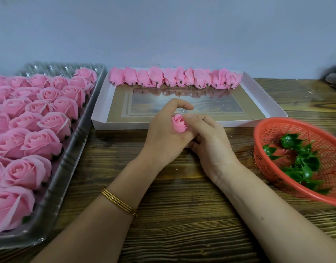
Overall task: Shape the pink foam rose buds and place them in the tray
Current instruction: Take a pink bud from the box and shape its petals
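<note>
Pinching bud [179,123]: L hand [164,134], R hand [208,144].

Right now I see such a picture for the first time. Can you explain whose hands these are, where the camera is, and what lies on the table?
There is no machine: one camera, worn on a person's head, looks down at their own hands. The left hand holds a pink rose bud; the fingers of the right hand pinch its petals. On the table lie a white tray with a row of buds at its far edge, a clear tray of finished roses on the left, and a red basket of green leaf pieces on the right.
</note>
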Demonstrator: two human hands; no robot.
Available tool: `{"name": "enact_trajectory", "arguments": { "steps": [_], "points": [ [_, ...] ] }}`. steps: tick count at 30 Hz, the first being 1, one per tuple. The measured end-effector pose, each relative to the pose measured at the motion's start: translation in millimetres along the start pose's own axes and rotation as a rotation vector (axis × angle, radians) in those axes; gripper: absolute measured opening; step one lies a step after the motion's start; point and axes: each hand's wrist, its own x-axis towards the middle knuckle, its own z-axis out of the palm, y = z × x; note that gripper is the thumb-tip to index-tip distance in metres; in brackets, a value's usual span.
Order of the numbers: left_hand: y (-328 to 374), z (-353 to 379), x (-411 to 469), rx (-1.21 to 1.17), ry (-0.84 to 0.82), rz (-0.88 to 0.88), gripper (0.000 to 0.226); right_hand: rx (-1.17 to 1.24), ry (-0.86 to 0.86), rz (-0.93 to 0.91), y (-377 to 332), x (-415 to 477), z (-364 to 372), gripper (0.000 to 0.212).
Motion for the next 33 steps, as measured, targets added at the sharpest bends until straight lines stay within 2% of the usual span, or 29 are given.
{"name": "enact_trajectory", "arguments": {
  "steps": [10,15,18,21,25,30,33],
  "points": [
    [-5,1,-1,0.062,-0.015,0.022,0.027,-0.017,-0.022,-0.018,2,0,-1,0.006],
    [-8,-1,1,0.097,-0.010,0.025,0.023,-0.022,-0.032,-0.026,3,-1,-2,0.010],
    [-6,-2,2,0.092,0.020,0.031,0.024,-0.044,-0.028,-0.053,3,-1,0,0.029],
    [-4,-2,3,-0.021,0.088,-0.002,0.017,-0.031,0.005,-0.081,3,0,3,0.027],
    [-1,0,6,-0.203,0.190,-0.068,0.010,-0.082,0.004,-0.111,3,-5,3,0.011],
    [2,3,7,-0.423,0.223,-0.174,0.012,-0.225,-0.044,-0.235,8,-8,5,0.028],
    [4,3,7,-0.482,0.232,-0.203,0.012,-0.285,-0.040,-0.275,10,-9,6,0.030]
  ]
}}
